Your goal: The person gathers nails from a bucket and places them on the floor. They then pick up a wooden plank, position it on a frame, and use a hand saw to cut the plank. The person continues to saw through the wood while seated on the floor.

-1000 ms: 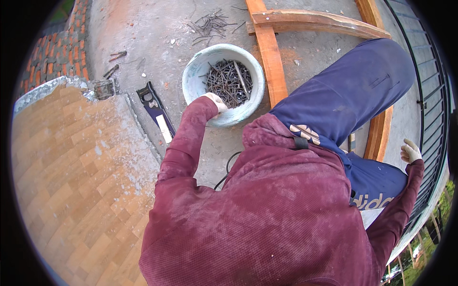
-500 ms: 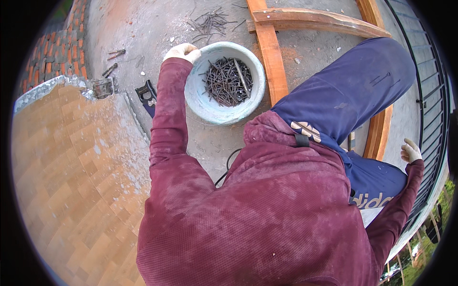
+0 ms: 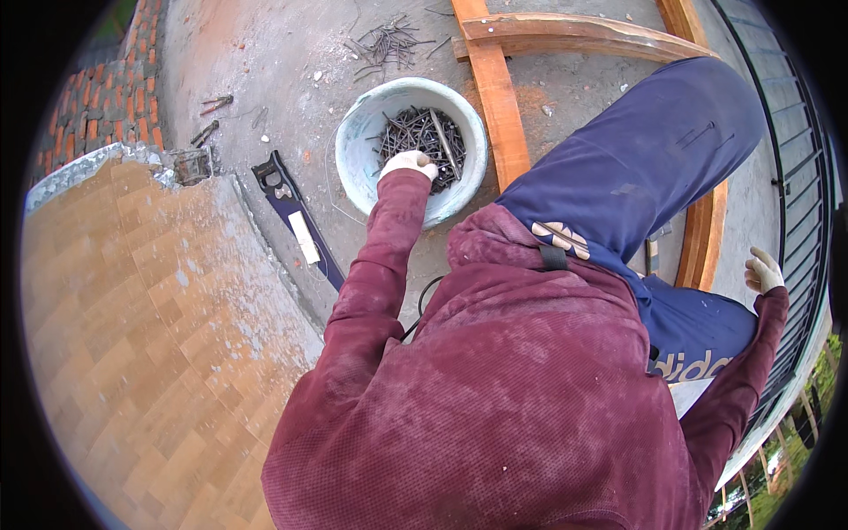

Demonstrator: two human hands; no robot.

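Note:
A pale blue-white bucket [image 3: 358, 177] stands on the concrete left of my knee, holding a heap of dark nails [image 3: 408, 132]. Among the nails lies a longer pointed metal piece [image 3: 444, 144]. My left hand [image 3: 411, 163], in a whitish glove, is inside the bucket over the near part of the heap. Its fingertips are hidden, so whether they grip any nails does not show. At the far right, beside the black railing, my gloved right hand [image 3: 763, 270] hangs with fingers loosely bent and apart, nothing visible in it.
Orange-brown timber beams [image 3: 499, 106] lie ahead and right of the bucket. Loose nails [image 3: 389, 44] are scattered beyond it. A handsaw [image 3: 296, 212] and pliers [image 3: 215, 103] rest at left, near a tiled slab [image 3: 150, 291]. A black railing [image 3: 795, 177] runs along the right.
My left hand has left the bucket's far left rim and come into the bucket, over the nails. More of the handsaw shows now. My right hand has barely shifted.

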